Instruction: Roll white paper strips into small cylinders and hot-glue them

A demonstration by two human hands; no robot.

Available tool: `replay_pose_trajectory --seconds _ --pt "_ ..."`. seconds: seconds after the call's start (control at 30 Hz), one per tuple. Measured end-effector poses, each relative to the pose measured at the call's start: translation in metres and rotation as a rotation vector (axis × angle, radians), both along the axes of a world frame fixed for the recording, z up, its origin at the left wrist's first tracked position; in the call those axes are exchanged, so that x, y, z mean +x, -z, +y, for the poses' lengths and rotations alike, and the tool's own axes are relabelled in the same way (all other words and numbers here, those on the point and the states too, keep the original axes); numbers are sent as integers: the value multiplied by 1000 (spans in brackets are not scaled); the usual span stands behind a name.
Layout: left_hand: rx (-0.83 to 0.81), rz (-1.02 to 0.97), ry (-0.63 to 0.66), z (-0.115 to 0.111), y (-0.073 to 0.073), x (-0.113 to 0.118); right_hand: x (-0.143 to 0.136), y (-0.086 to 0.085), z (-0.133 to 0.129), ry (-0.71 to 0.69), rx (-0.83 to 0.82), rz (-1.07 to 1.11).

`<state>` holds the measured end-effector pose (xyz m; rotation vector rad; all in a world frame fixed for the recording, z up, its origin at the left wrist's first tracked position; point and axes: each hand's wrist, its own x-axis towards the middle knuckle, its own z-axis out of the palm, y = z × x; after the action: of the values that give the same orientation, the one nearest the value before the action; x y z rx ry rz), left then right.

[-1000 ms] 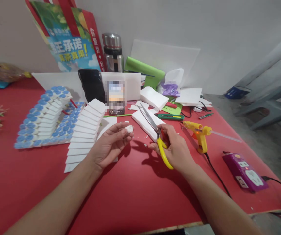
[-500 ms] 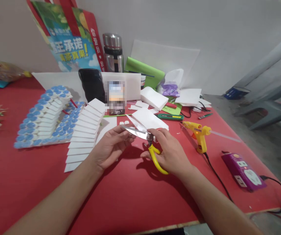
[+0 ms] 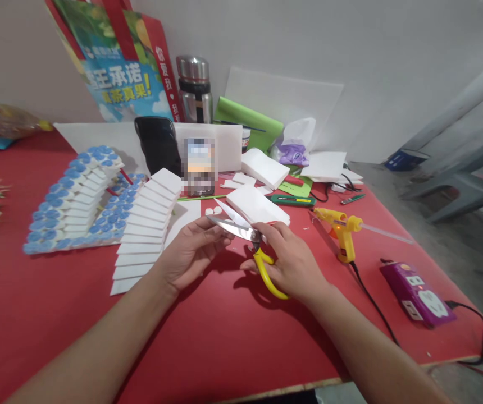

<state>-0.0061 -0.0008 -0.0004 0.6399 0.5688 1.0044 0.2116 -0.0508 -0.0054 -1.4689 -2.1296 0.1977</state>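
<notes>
Yellow-handled scissors (image 3: 270, 275) are held in my right hand (image 3: 294, 261), with the blades spread apart and pointing to the left. My left hand (image 3: 193, 249) is closed in a pinch by the lower blade; what sits between its fingertips is hidden or too small to make out. Just beyond the blades lies a stack of white cards (image 3: 258, 205). Small white round pieces (image 3: 213, 211) rest on the table behind my left fingertips. Left of that hand, white rectangular pieces (image 3: 142, 238) overlap in a curved fan.
A blue-and-white stepped model (image 3: 62, 196) stands at the left. On the right are a yellow glue gun (image 3: 342, 227), its cord, and a purple power socket (image 3: 418, 294). A green cutter (image 3: 292, 200), phone (image 3: 200, 168) and thermos (image 3: 195, 90) stand or lie toward the back.
Both hands and the scissors stay almost in place. The scissor blades look very slightly shifted, and the whole view has moved a little.
</notes>
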Motion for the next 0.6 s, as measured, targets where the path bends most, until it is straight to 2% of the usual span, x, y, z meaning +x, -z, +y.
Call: replay_pose_trajectory --seconds 0.43,0.6 --pt "-33 1 17 3 0 1 4 4 -1 -4 100 -47" --pt "-88 6 8 2 0 0 6 8 -2 -26 68 -11"
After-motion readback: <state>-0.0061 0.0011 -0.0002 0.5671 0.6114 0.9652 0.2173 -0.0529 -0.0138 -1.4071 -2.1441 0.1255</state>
